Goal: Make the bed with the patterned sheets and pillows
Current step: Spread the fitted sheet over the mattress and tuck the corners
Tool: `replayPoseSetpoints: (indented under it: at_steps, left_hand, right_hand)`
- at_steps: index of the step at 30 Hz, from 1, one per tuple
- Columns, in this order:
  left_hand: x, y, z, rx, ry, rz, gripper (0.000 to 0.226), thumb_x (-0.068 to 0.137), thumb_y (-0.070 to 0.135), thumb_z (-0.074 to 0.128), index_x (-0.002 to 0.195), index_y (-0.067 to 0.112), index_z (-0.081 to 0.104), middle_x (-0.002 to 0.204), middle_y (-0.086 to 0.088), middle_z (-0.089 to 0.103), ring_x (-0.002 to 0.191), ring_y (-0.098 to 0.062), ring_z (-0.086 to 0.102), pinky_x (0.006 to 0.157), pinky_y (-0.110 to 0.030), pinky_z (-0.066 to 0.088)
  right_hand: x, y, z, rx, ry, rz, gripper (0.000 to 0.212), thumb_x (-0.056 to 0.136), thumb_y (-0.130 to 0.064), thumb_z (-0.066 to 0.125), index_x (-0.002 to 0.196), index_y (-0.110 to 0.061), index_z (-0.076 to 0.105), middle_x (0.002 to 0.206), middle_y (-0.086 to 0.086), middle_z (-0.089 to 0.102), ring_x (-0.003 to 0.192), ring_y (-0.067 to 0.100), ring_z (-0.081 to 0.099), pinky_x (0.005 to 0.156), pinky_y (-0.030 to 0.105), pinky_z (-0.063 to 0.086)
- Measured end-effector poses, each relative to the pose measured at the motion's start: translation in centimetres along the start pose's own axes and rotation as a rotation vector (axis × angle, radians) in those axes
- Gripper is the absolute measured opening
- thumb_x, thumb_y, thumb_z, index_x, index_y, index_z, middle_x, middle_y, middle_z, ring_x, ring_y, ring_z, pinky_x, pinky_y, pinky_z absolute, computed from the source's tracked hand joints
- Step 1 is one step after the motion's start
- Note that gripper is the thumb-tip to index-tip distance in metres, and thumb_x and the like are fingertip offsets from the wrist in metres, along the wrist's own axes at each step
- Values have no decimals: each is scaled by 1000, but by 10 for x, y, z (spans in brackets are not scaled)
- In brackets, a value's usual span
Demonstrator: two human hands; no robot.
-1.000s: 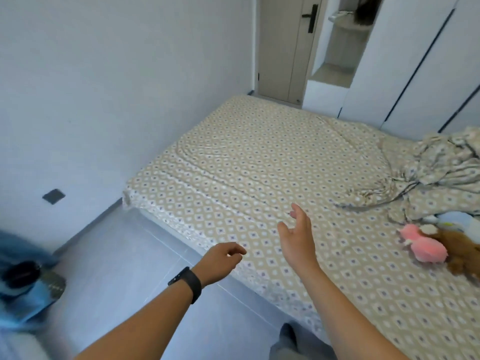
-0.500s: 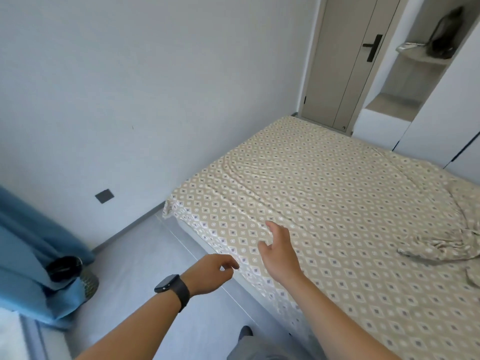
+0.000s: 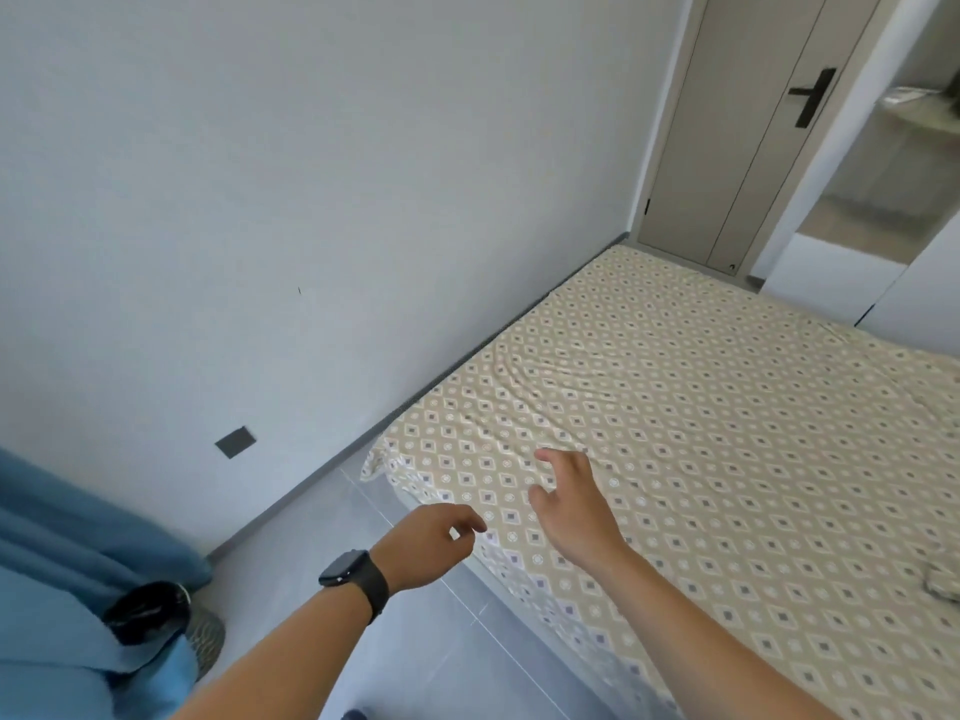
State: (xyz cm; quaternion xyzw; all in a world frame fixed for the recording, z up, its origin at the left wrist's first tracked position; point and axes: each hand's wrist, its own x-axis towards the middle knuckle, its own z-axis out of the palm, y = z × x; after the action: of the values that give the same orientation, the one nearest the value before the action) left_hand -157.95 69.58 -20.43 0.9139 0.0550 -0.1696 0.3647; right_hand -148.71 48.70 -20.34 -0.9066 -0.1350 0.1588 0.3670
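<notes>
Patterned sheet (image 3: 701, 459) lying across mattress, filling right half of frame, corner (image 3: 376, 462) bunching at centre-left. Right hand (image 3: 574, 504) hovering over it, fingers spread, gripping nothing. Left hand (image 3: 434, 543) loosely curled, empty, beside edge. Risk — uneven tug deepening wrinkles, pulling corner loose.

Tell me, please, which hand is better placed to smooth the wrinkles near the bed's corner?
Probably the right hand: it hovers open above the patterned sheet beside the wrinkles, while the left hand is loosely curled off the bed's edge.
</notes>
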Motion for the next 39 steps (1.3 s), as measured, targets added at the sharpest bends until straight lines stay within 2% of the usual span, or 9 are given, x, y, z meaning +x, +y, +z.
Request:
replayPoseSetpoints:
  at_steps: [4,8,11,15,24,27,34,37,39]
  left_hand:
    - [41,-58,-49,0,-74,54,25,99,28,54,118,33,69,114,19,66,95,4,61,93,-15,48]
    - [68,-104,-105,70,-155,131,26,99,29,53,119,32,69,115,19,65,88,8,58,88,-10,45]
    - [95,-122,-143,124,-218,195,25,98,28,53,117,32,70,112,19,66,95,6,60,89,-11,45]
    - [142,-126,-167,236,-361,283,24,98,27,54,116,32,70,112,18,67,99,-1,61,95,-21,49]
    - [260,-161,-206,315,-484,310,22,97,25,54,110,36,69,106,21,67,92,-1,63,82,-14,48]
    - [295,-195,-231,469,-552,279,20,97,26,54,108,38,65,107,19,65,96,-3,61,90,-19,49]
    - [389,-249,-249,791,-694,335,16,97,26,46,104,39,53,104,11,63,95,-12,61,73,-21,42]
    - [440,-268,-238,887,-822,392,19,98,27,45,112,31,58,112,7,66,95,-14,63,74,-21,42]
    - [467,-308,-224,943,-911,410,14,99,28,46,108,30,56,116,4,65,96,-18,64,77,-25,46]
  right_hand:
    - [40,-26,37,-1,20,69,32,101,-30,49,133,-33,52,134,-23,35,88,3,61,75,32,54]
    - [64,-57,79,20,138,148,20,101,-26,51,107,-38,66,119,-24,51,116,13,54,95,31,46]
    - [83,-87,96,25,223,208,23,102,-27,50,114,-32,68,120,-20,54,119,11,48,100,31,43]
    - [96,-100,115,48,334,290,23,101,-28,50,115,-30,68,119,-14,60,114,10,51,98,28,43]
    - [200,-106,122,26,158,460,32,102,-29,46,123,-24,68,122,-6,66,106,15,62,90,35,52]
    - [239,-114,145,77,81,540,32,102,-30,44,125,-22,65,125,-3,63,107,20,62,91,37,52]
    - [281,-101,204,415,280,921,23,100,-27,42,99,-20,64,90,-7,65,72,12,59,67,29,48]
    - [302,-89,251,519,439,1171,19,96,-21,44,83,-13,55,77,-2,57,69,17,50,63,31,40]
    - [322,-81,294,597,367,1291,18,97,-18,45,83,-12,55,83,5,55,77,22,48,69,33,40]
